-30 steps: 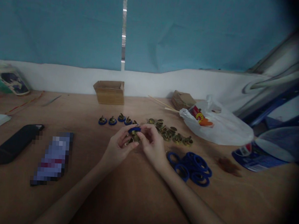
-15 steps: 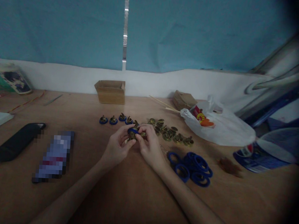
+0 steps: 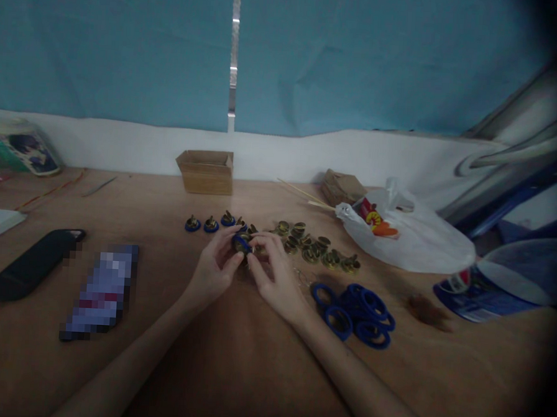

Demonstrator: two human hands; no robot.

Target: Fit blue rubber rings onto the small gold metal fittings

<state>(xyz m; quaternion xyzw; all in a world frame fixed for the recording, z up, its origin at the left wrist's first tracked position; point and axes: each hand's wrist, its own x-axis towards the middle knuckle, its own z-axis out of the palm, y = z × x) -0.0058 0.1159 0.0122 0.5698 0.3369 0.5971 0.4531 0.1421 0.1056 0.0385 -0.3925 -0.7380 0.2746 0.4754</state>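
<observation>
Together, both hands meet over the middle of the wooden surface [image 3: 251,369]. The left hand [image 3: 212,273] and the right hand [image 3: 275,277] each pinch, fingertip to fingertip, one small brass piece [image 3: 245,245] with a blue ring [image 3: 240,241] around it; each grip is closed on that same part, which sits just above the surface between the two thumbs. Just behind the hands, a short row of finished ringed pieces [image 3: 210,225] stands to the left, and a loose cluster of bare brass pieces [image 3: 316,248] spreads to the right. Near the right wrist lies a pile of blue rings [image 3: 359,312]. Farther back an open cardboard box [image 3: 206,172] stands against the white wall strip, and a white plastic bag [image 3: 412,237] lies at the right. At the left lie a black phone [image 3: 28,264] and, beside it, a blurred-out flat item [image 3: 99,292].
</observation>
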